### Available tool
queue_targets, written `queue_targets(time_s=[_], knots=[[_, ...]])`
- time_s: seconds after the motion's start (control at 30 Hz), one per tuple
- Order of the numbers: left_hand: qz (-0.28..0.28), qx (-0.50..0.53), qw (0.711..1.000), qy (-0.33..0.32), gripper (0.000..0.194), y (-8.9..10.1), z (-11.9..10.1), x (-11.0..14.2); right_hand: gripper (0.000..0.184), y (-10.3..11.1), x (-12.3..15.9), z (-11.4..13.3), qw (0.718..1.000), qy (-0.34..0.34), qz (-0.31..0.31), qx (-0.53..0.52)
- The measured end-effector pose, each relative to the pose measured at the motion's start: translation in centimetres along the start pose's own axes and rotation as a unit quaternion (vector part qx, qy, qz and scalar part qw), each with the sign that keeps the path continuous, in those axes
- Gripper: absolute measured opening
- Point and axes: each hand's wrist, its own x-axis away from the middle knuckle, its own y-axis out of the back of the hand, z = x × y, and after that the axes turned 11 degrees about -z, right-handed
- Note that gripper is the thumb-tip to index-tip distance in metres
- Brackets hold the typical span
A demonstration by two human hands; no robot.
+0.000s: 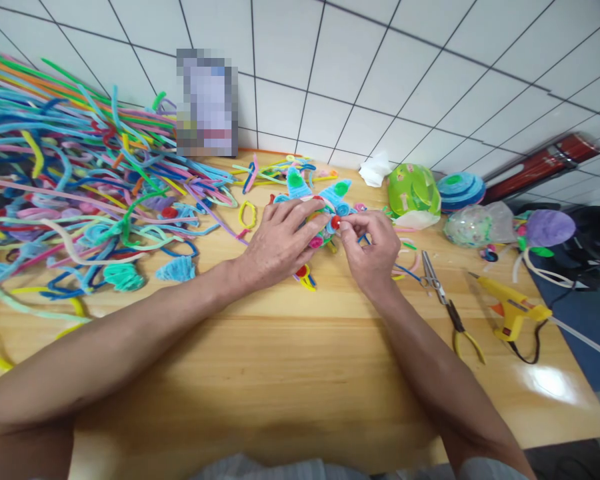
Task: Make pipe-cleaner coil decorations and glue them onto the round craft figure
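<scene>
A colourful pipe-cleaner figure [330, 191] with two blue, green-centred ear shapes lies at the middle of the table. My left hand [283, 237] rests over it with fingers curved round its near side, hiding much of it. At its right edge, my right hand [373, 248] is closed in a pinch at a small round red piece [335, 222]; whether this is a bead or a coil of pipe cleaner I cannot tell. Just below my left fingers lies a yellow and red loop of pipe cleaner [307, 279].
Loose pipe cleaners [105, 187] pile up on the left. To the right lie scissors [433, 275], yellow-handled pliers [463, 330] and a yellow glue gun [515, 307]. A green container [414, 190] and a blue coiled disc [461, 192] stand near the tiled wall [290, 60].
</scene>
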Motion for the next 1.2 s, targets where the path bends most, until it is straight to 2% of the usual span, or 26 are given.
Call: queue_targets(time_s=[0.13, 0.37, 0.57, 0.8, 1.03, 1.2], knots=[[0.001, 0.005, 1.000, 0.001, 0.046, 0.05, 0.00, -0.07, 0.004, -0.28, 0.14, -0.23, 0.995, -0.083, 0.001, -0.046], [-0.007, -0.012, 1.000, -0.020, 0.044, 0.02, 0.07, -0.12, 0.012, -0.68, 0.19, -0.31, 0.970, -0.191, 0.022, -0.146], [-0.007, -0.018, 1.000, -0.021, 0.044, 0.10, 0.04, -0.15, 0.014, -0.79, 0.11, -0.39, 0.962, -0.206, 0.020, -0.177], [-0.001, 0.004, 1.000, -0.006, 0.047, -0.03, 0.18, 0.03, 0.013, -0.67, 0.00, -0.38, 0.962, -0.213, 0.021, -0.167], [-0.021, -0.025, 0.999, -0.037, 0.045, 0.08, 0.12, -0.04, 0.018, -0.92, 0.10, -0.43, 0.945, -0.245, 0.026, -0.216], [-0.004, -0.018, 1.000, -0.018, 0.046, 0.15, 0.08, -0.15, 0.016, -0.75, -0.09, -0.73, 0.941, -0.264, 0.009, -0.211]])
